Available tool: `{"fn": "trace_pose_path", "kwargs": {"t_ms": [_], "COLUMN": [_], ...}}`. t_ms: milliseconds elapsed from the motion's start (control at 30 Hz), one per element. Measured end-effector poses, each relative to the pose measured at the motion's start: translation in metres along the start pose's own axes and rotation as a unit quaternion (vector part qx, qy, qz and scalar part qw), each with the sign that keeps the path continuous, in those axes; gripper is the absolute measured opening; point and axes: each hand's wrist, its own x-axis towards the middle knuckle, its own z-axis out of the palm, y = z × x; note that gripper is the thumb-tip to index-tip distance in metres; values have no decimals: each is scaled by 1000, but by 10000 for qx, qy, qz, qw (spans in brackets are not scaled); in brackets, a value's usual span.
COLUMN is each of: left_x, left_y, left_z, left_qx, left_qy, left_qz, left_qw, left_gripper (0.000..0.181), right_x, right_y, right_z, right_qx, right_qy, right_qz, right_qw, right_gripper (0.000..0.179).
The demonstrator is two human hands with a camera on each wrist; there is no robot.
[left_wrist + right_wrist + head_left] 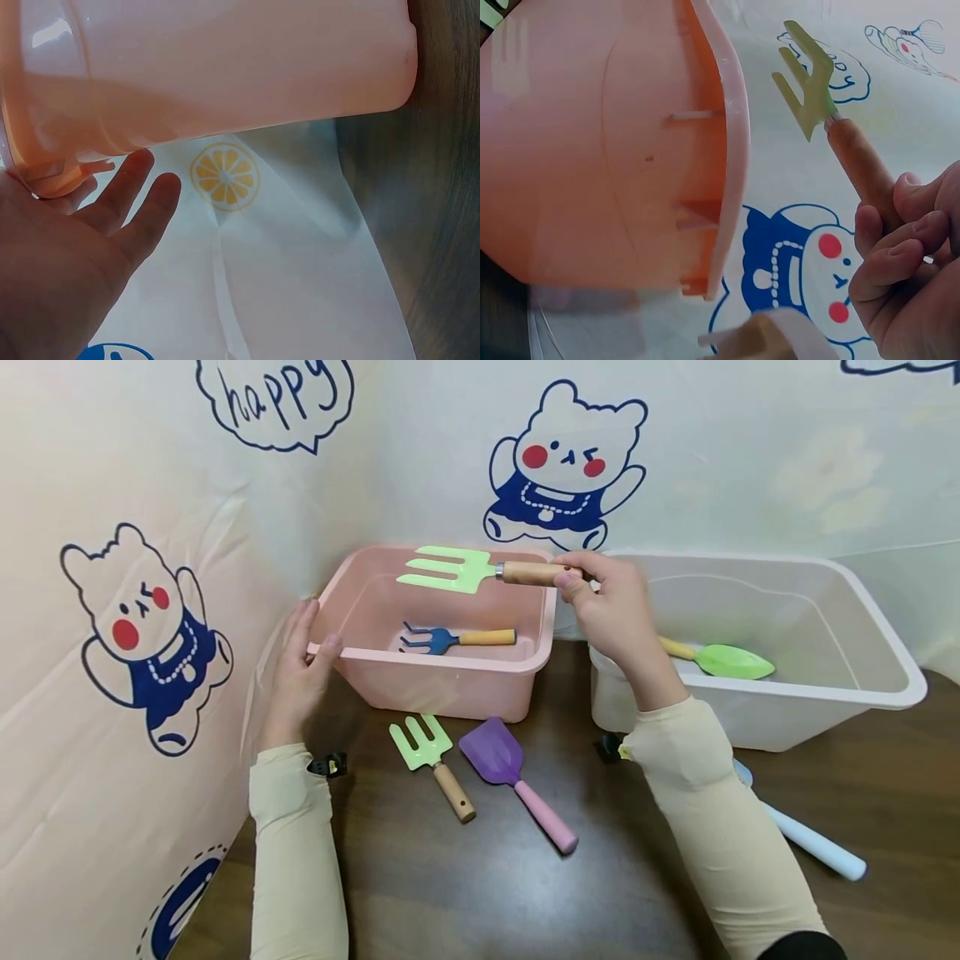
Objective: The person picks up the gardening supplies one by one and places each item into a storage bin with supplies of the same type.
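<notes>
My right hand (611, 602) grips the wooden handle of a light-green garden hand fork (453, 569), held level above the pink bin (435, 693) with its tines to the left. The right wrist view shows the fingers curled round that handle (862, 169). At the bin's left front corner, my left hand (296, 681) holds the rim between thumb and fingers; two of its fingers (154, 214) extend below the rim in the left wrist view. Inside the pink bin lies a blue hand rake (442, 641) with a yellow handle.
A white bin (780, 714) stands to the right, holding a green trowel (735, 662). In front lie a smaller green hand fork (431, 752), a purple shovel (495, 756) with a pink handle, and a light-blue-handled tool (813, 839), partly hidden by my right arm. Printed cloth hangs behind.
</notes>
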Motion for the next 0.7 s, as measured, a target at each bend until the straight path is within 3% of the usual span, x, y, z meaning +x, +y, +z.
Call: {"fn": "trace_pose_path", "kwargs": {"t_ms": [400,700], "left_x": [-2,-1], "left_y": [1,-2], "left_z": [0,1], "left_qx": [-20,6], "left_qy": [111,91], "left_qz": [47,48], "left_qw": [9999,9999], "left_gripper": [61,62], "right_x": [25,35], "right_y": [-7,-14], "right_z": [14,24], "right_qx": [118,-72], "right_qy": [-262,-473], "right_qz": [471,962], "right_qw": [9985,9942], "right_gripper": [28,29]}}
